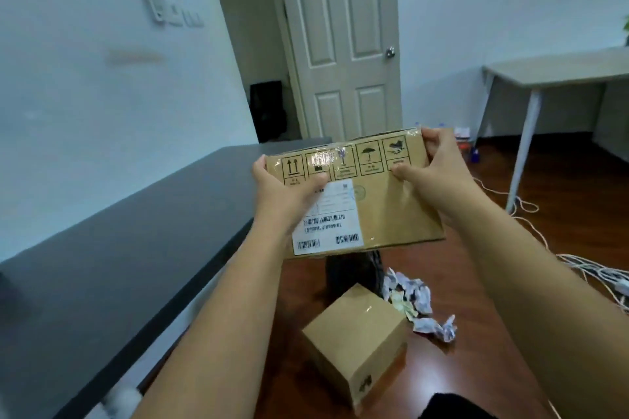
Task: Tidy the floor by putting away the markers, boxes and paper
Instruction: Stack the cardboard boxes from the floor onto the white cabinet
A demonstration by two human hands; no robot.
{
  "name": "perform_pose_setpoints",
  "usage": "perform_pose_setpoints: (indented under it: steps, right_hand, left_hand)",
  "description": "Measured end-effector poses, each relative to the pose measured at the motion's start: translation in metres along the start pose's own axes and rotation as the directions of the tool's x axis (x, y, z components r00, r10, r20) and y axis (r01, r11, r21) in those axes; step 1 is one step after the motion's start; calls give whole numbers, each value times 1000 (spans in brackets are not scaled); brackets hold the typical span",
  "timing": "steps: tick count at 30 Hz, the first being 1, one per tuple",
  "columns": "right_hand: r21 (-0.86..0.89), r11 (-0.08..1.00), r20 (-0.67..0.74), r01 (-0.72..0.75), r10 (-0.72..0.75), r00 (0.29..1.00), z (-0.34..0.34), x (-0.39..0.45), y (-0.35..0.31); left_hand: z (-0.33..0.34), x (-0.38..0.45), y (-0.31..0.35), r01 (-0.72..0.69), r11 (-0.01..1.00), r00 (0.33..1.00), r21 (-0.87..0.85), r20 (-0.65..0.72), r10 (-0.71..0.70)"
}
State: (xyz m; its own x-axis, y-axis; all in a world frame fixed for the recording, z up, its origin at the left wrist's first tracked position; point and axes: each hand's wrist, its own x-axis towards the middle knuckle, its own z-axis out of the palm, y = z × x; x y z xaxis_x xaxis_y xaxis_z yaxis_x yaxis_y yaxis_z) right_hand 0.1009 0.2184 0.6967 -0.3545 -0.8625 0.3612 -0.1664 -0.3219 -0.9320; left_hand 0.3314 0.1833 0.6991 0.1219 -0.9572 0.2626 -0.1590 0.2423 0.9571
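I hold a flat cardboard box (384, 201) up in the air with both hands; it carries handling symbols and a white shipping label. My left hand (282, 187) grips its left end, thumb on top. My right hand (435, 163) grips the upper right corner. Below it on the wooden floor stands a smaller cube-shaped cardboard box (357, 340). Crumpled paper (415, 303) lies on the floor just right of that box. No markers are visible.
A dark tabletop (119, 248) runs along the left wall, its edge beside the held box. A dark bin (350, 274) stands under the held box. White cables (592, 269) trail across the floor at right. A light desk (551, 75) stands at the far right, near a closed door (340, 41).
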Motion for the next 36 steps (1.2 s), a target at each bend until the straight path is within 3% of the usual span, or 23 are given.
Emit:
perform_pose_setpoints:
  steps: [3, 6, 10, 16, 22, 29, 32, 36]
  right_hand:
    - [135, 971, 7, 198, -201, 980, 13, -9, -58]
    - [288, 885, 10, 366, -385, 923, 41, -25, -103]
    - [529, 777, 108, 342, -461, 881, 99, -43, -136]
    - [742, 654, 309, 150, -532, 789, 211, -88, -181]
    - [818, 575, 416, 16, -610, 674, 316, -164, -234]
    - [845, 530, 491, -66, -720, 490, 414, -245, -303]
    - [840, 537, 514, -81, -739, 436, 453, -280, -329]
    - [798, 595, 577, -97, -708, 406, 506, -328, -351]
  left_hand:
    - [-37, -13, 58, -220, 973, 968, 68, -112, 226]
    - [-83, -32, 105, -386, 904, 876, 184, -235, 422]
    - [-153, -67, 150, -490, 777, 709, 395, -337, 619]
    - [-263, -126, 175, -345, 694, 538, 632, -472, 698]
    - [-371, -195, 184, -187, 690, 387, 700, -593, 706]
    - [-474, -270, 199, -51, 666, 179, 745, -649, 739]
    - [-523, -297, 207, -29, 703, 163, 711, -690, 705]
    - [-586, -322, 212, 2, 786, 240, 618, -763, 600]
